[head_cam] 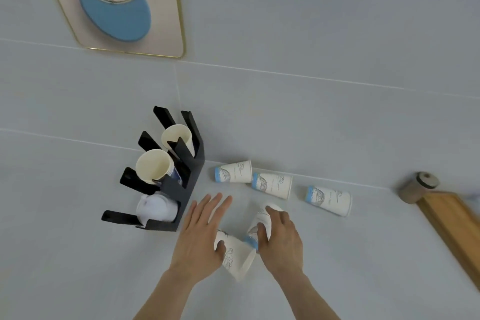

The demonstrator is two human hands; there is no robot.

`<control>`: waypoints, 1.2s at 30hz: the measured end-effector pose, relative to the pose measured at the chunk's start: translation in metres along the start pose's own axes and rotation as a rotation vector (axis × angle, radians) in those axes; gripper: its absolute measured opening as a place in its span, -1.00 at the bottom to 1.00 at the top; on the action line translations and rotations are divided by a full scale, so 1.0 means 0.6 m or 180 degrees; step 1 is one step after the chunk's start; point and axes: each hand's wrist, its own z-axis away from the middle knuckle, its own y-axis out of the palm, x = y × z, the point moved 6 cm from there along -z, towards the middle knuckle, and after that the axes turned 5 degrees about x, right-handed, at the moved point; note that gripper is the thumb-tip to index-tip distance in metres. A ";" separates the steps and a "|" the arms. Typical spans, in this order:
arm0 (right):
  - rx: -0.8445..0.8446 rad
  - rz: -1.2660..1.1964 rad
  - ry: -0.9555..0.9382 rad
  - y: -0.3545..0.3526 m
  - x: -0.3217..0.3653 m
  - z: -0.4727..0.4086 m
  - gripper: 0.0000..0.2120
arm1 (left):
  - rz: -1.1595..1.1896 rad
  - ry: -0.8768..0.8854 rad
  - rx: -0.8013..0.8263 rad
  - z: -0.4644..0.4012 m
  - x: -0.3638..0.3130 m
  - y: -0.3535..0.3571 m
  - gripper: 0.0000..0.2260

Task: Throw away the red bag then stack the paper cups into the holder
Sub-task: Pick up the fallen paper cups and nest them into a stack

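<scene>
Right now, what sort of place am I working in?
Probably a drinks counter in a home or office: a black cup holder with paper cups, a tiled wall, a framed picture and a wooden board.

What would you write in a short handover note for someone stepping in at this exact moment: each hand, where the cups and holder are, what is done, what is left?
Left hand: fingers spread, thumb on a fallen paper cup; not yet gripping it.
Right hand: closed over a second fallen cup.
Three more cups lie on their sides in a row to the right of the black holder.
Done: no red bag in view; the holder's back two slots have upright cups, the front slot something white.
Left: stack all five loose cups into the holder.
</scene>
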 end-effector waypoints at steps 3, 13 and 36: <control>0.0485 -0.0367 0.0380 0.031 -0.039 0.017 -0.68 | -0.0036 0.0015 0.0405 0.007 -0.012 0.051 -0.03; 0.1219 -0.2048 0.1051 0.130 -0.037 0.051 -0.77 | -0.0138 0.0178 0.1039 0.033 -0.001 0.179 0.03; 0.0374 -0.1354 0.1423 0.033 -0.122 -0.127 -0.38 | 0.2777 -0.1573 -0.0351 0.009 0.040 0.144 -0.29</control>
